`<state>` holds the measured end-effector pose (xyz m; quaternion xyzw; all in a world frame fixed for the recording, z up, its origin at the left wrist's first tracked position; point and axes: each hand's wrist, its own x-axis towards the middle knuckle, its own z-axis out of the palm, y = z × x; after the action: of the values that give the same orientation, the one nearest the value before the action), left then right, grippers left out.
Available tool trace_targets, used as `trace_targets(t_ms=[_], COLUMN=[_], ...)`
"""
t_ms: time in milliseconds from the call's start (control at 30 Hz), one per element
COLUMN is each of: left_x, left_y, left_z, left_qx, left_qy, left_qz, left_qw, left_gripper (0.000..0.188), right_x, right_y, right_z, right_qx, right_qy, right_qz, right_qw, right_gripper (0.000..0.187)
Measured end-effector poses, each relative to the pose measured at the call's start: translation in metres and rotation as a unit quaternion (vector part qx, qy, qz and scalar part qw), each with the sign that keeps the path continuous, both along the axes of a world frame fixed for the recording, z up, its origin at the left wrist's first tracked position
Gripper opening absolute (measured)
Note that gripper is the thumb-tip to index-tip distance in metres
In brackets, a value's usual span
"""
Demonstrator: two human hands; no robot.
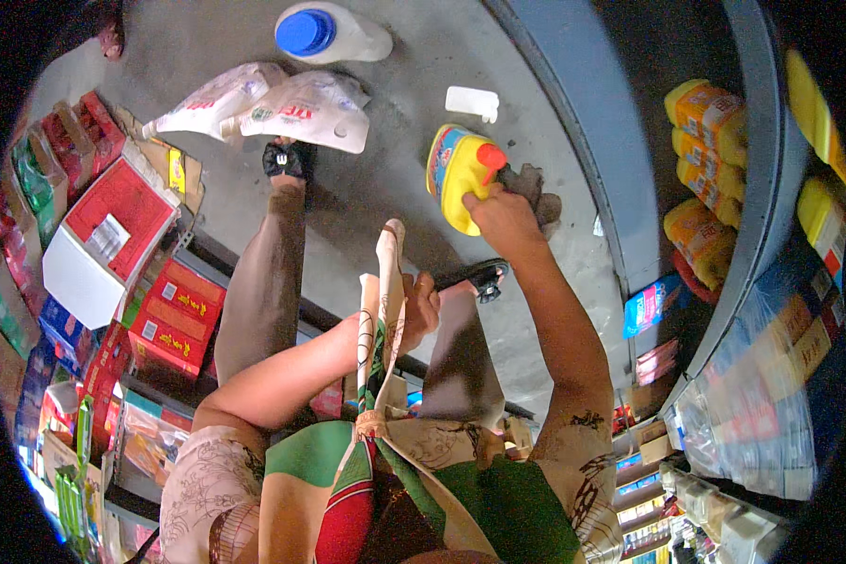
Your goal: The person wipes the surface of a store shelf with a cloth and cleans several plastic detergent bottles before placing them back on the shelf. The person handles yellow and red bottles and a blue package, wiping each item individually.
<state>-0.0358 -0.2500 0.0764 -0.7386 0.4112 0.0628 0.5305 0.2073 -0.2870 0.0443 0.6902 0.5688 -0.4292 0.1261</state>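
A yellow plastic jug (462,193) with a red cap and a blue-and-red label is on the grey floor ahead of me, tilted. My right hand (509,224) is closed around its handle side. Against that hand is a dark grey crumpled rag (536,188); whether the fingers touch it I cannot tell. My left hand (421,310) is curled closed beside the hanging ends of the tied cloth (382,310) at my front. What it holds, if anything, is hidden. A white piece of plastic or paper (473,101) lies just beyond the jug.
Farther off are white printed plastic bags (301,108) and a whitish jug with a blue cap (334,36). Red boxes (180,315) and an open white-and-red carton (113,235) line the left. On the right, a curved grey shelf (573,103) holds yellow packs (710,122).
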Motion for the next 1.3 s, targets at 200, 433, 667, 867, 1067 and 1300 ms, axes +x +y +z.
trace_targets(t_ms=[200, 433, 667, 867, 1067, 1300], left_x=[-0.021, 0.016, 0.062, 0.090, 0.112, 0.059], left_y=[-0.002, 0.008, -0.005, 0.003, 0.006, 0.002], left_z=[-0.038, -0.054, -0.062, -0.107, -0.019, 0.168], left_qx=[-0.488, -0.703, -0.708, -0.621, -0.647, -0.816], left_qy=[0.229, 0.072, 0.066, 0.088, 0.072, 0.104], left_qz=[0.390, 0.622, 0.703, 0.774, 0.759, 0.479], left_qw=[0.747, 0.337, 0.029, 0.090, -0.022, -0.306], left_gripper=[0.023, 0.034, 0.040, 0.027, 0.027, 0.026], right_x=[-0.041, -0.051, -0.043, -0.061, -0.073, -0.086], right_y=[-0.012, -0.035, -0.094, -0.057, -0.054, -0.060], right_z=[-0.026, -0.002, -0.032, -0.015, 0.050, 0.177], right_qx=[0.061, 0.006, 0.179, 0.179, 0.195, 0.284], right_qy=[0.050, 0.073, 0.148, 0.273, 0.388, 0.339], right_qz=[-0.015, -0.307, -0.755, -0.846, -0.773, -0.634], right_qw=[0.997, 0.949, 0.614, 0.421, 0.462, 0.635], right_gripper=[0.027, 0.059, 0.036, 0.038, 0.050, 0.053])
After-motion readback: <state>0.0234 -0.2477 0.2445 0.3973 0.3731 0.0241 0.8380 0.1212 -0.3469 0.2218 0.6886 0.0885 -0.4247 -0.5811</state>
